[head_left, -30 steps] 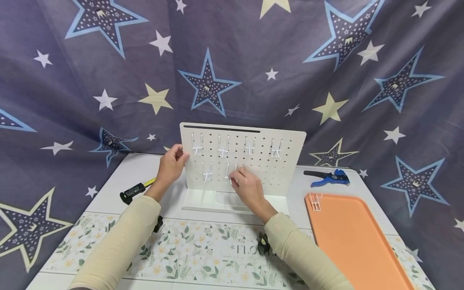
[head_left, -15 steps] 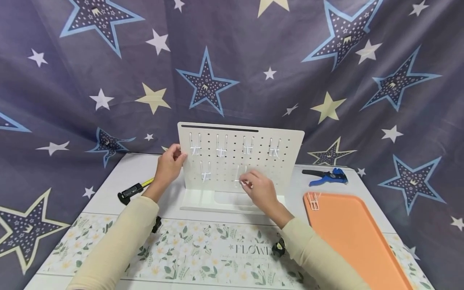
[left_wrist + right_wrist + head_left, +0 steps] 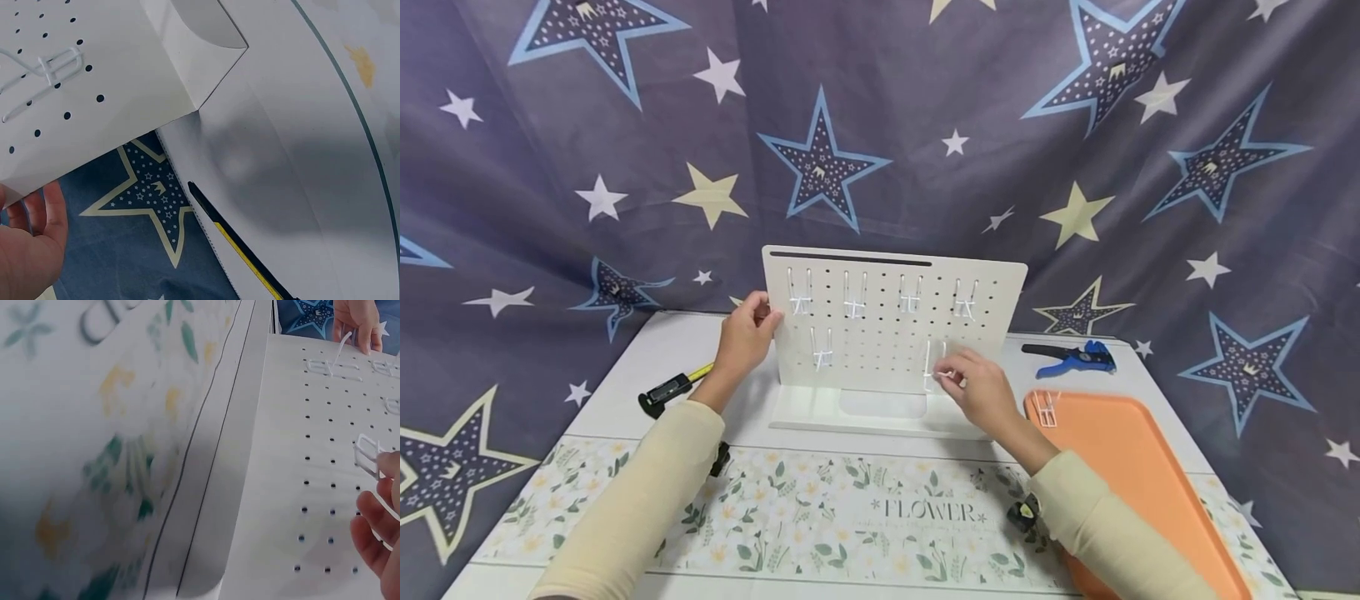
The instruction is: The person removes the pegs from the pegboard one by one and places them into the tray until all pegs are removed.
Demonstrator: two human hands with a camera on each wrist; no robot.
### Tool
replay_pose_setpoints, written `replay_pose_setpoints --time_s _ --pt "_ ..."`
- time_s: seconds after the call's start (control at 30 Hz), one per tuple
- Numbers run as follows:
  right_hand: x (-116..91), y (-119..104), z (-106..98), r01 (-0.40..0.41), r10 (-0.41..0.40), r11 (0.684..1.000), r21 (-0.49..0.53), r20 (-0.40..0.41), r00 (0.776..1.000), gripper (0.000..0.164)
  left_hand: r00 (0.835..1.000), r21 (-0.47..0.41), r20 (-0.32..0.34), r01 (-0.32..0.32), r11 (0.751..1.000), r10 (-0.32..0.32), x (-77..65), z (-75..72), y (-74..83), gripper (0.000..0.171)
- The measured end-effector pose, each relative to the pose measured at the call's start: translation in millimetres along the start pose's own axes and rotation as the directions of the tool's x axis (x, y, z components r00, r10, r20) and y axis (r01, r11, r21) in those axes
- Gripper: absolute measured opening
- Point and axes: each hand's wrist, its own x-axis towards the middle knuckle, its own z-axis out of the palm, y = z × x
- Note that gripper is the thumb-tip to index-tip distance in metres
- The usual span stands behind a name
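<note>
A white pegboard (image 3: 880, 354) stands upright on its white base in the head view. My left hand (image 3: 745, 333) grips the board's left edge; the left wrist view shows its fingers (image 3: 55, 209) behind that edge. Between thumb and fingertips, my right hand (image 3: 981, 392) pinches a white wire hook (image 3: 367, 453) in front of the board's lower right part. Whether its ends touch the holes cannot be told. Several white wire hooks (image 3: 854, 304) hang along the upper row, and one hook (image 3: 822, 354) hangs lower left.
An orange tray (image 3: 1127, 475) lies at the right with white wire hooks (image 3: 1046, 410) on its far left corner. Behind it rests a blue-and-black plier-like tool (image 3: 1075, 360). A black-and-yellow tool (image 3: 662, 393) lies left of the board. A star-patterned curtain (image 3: 880, 125) hangs behind.
My right hand has taken the pinched hook away from beside the lower left hook and moved it rightward along the board. My left hand keeps its hold on the edge.
</note>
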Motion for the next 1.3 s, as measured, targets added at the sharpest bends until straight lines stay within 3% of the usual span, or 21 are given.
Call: replay_pose_setpoints --time_s 0.37,0.6,0.9,1.3 --pt "-23 35 -32 -0.113 0.110 0.994 0.012 0.120 0.987 0.008 1.000 0.008 -0.003 0.017 1.000 -0.017 -7.5 -1.4 -6.5 0.022" --pt "-30 63 -58 -0.144 0.141 0.989 0.005 0.183 0.973 0.008 1.000 0.021 -0.003 0.005 1.000 -0.005 -5.6 -2.1 -7.6 0.022" --pt "-29 96 -87 -0.153 0.148 0.988 0.004 0.228 0.962 0.005 1.000 0.023 -0.018 0.002 1.000 -0.001 -2.6 -2.2 -2.7 0.020" --pt "-36 143 -117 -0.199 0.214 0.976 -0.087 0.241 0.947 0.005 1.000 0.006 -0.003 0.010 1.000 -0.010 1.3 1.6 0.5 0.022"
